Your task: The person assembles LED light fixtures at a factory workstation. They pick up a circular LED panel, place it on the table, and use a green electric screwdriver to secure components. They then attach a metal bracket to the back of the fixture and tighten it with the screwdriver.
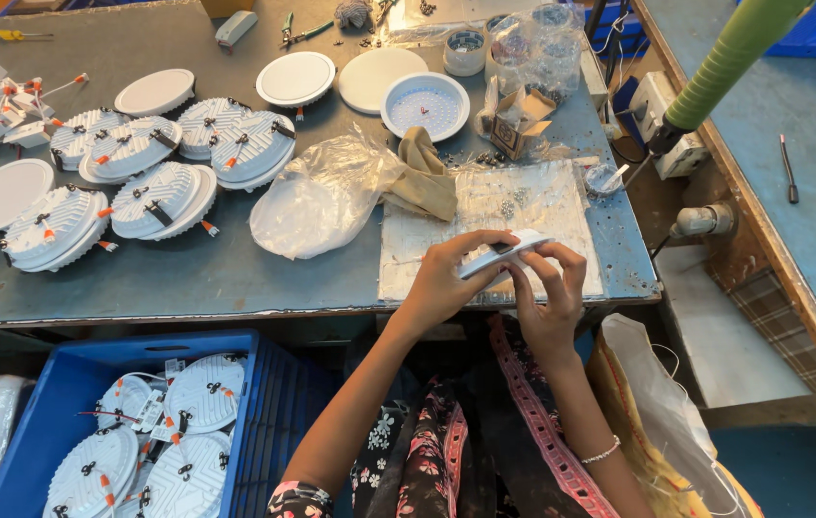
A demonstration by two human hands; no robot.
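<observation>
Both my hands hold one round white lamp fixture [508, 254] tilted on edge, above the near edge of the grey workbench [187, 273]. My left hand [446, 278] grips its left side with the fingers curled over the top. My right hand [552, 293] pinches its right rim from below. Under the fixture lies a shiny plastic-covered mat [523, 206] with small screws on it.
Several finished white fixtures [149, 182] with orange wires lie at the bench's left. A blue crate [72, 384] below holds more. A clear plastic bag [317, 197], a tan cloth [427, 173], a small cardboard box [521, 120] and a green hose [729, 58] are nearby.
</observation>
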